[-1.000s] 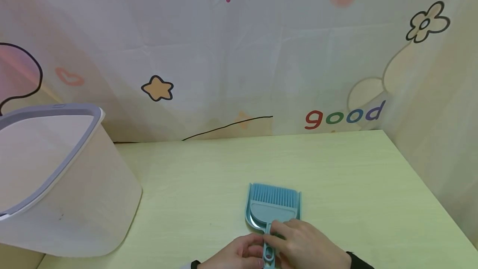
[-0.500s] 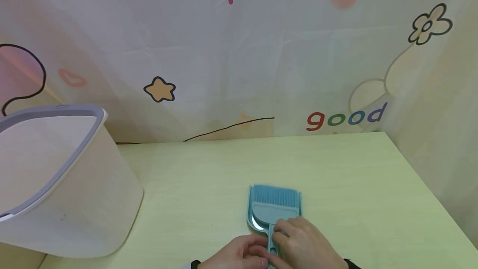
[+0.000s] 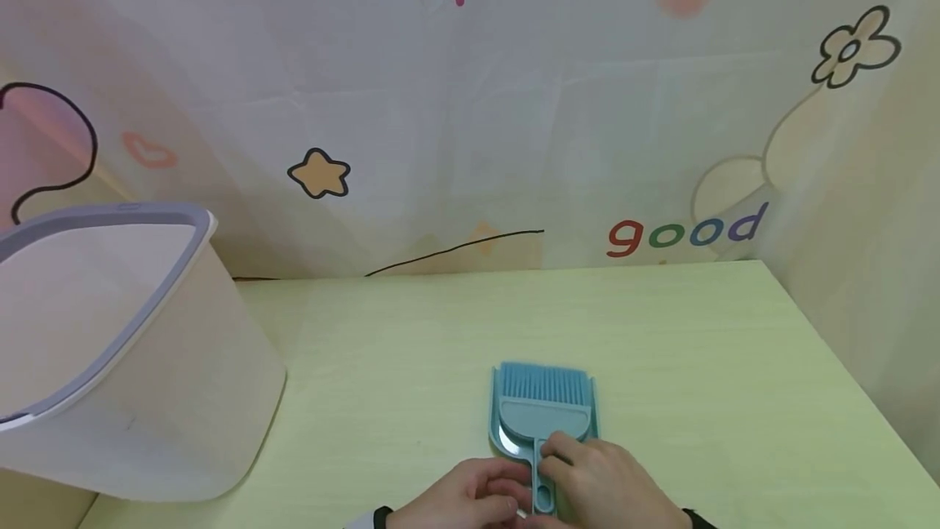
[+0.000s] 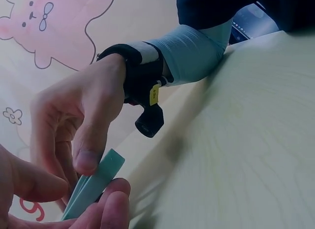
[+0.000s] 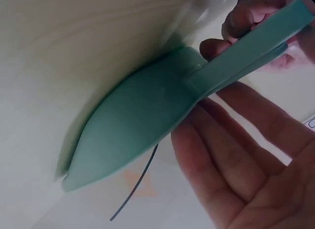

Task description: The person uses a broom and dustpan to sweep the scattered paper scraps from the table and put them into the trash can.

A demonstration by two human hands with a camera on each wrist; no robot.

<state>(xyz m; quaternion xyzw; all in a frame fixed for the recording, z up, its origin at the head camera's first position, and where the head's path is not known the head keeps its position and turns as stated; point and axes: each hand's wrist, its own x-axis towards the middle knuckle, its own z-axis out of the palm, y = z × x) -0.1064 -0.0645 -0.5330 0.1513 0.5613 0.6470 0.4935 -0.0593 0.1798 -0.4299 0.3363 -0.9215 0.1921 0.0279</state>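
Note:
A blue-green hand brush [image 3: 545, 413] lies nested on a matching dustpan [image 3: 494, 423], bristles pointing away from me, low in the head view. My left hand [image 3: 466, 498] holds the dustpan's handle from the left, fingers under it, as the left wrist view also shows around the handle [image 4: 93, 187]. On the other side, my right hand [image 3: 605, 480] grips the brush handle [image 3: 542, 476] with bent fingers. In the right wrist view, its fingers [image 5: 236, 155] lie along the side of the dustpan [image 5: 128, 120]. The handle ends are partly hidden by the hands.
A large white bin [image 3: 184, 374] with a grey-purple rim stands on the left of the pale table [image 3: 705, 366]. A printed curtain [image 3: 396, 104] hangs behind the table, and another stretch closes off the right side.
The brush has slid slightly forward on the dustpan, its bristle tips now past the dustpan's edge. My right fingers have shifted along the handle. The whole head view has drifted a little.

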